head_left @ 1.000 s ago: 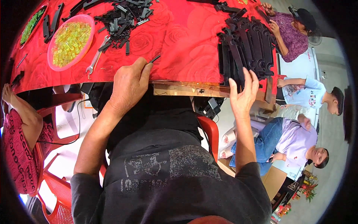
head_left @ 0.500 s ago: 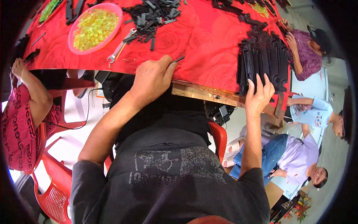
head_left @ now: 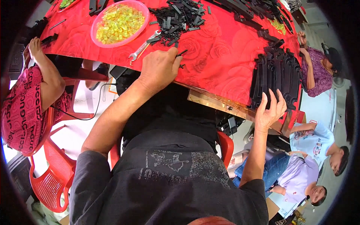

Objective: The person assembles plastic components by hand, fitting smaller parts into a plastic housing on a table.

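One pink bowl (head_left: pixel 98 35), one wrench (head_left: pixel 143 45), two red chairs (head_left: pixel 52 176).

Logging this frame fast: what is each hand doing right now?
Left hand: closed on a small black part at the table edge.
Right hand: open, fingers spread, holding nothing, at the row of black plastic pieces.

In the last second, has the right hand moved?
Yes. The right hand has gone from below the table edge up to the row of black parts, fingertips now touching them.

Hands (head_left: pixel 159 69) over red table (head_left: pixel 221 63)
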The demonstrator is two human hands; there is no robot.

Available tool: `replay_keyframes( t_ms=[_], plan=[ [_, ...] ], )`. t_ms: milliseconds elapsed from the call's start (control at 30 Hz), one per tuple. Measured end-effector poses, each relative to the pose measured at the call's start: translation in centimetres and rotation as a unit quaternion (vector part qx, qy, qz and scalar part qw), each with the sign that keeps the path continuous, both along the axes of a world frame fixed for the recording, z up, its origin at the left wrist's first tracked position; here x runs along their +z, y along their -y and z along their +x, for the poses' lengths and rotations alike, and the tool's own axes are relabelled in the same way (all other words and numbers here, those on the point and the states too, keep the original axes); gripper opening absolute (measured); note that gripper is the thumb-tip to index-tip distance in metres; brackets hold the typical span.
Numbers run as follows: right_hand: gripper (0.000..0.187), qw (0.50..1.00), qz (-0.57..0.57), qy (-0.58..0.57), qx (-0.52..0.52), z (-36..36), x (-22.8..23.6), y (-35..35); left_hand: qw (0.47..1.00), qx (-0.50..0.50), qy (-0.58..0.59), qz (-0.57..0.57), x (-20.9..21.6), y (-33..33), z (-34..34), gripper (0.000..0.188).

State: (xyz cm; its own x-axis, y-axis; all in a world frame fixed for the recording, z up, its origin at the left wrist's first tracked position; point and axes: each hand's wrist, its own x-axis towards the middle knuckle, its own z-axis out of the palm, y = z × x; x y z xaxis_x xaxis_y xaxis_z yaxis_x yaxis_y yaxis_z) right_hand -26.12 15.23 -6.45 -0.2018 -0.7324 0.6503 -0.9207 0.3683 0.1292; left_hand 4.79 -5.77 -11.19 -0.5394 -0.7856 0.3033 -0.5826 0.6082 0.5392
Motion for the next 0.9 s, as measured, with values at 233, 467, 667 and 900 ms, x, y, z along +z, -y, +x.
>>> replay_keyframes(
  t_ms=[233, 467, 667, 900],
  plan=[
    [0.021, 0.991, -0.016, 0.093, 0.091, 3.3, 0.5, 1.5, 0.995, 0.102, -0.008, -0.005, 0.5, 2.6, 1.7, 0.024],
    [0.02, 0.963, 0.01, 0.205, 0.175, 6.0, -0.8, 3.1, 0.981, -0.086, -0.168, 0.051, 0.9, 0.5, 0.0, 0.014],
    [0.02, 0.958, 0.01, 0.236, 0.166, 6.3, -1.1, 3.1, 0.988, -0.113, -0.106, 0.005, -0.7, 1.7, 0.3, 0.012],
    [0.018, 0.941, -0.004, 0.306, 0.143, 6.4, -1.9, 3.0, 0.985, -0.116, -0.125, 0.028, 2.0, 0.6, 1.1, 0.016]
  ],
)
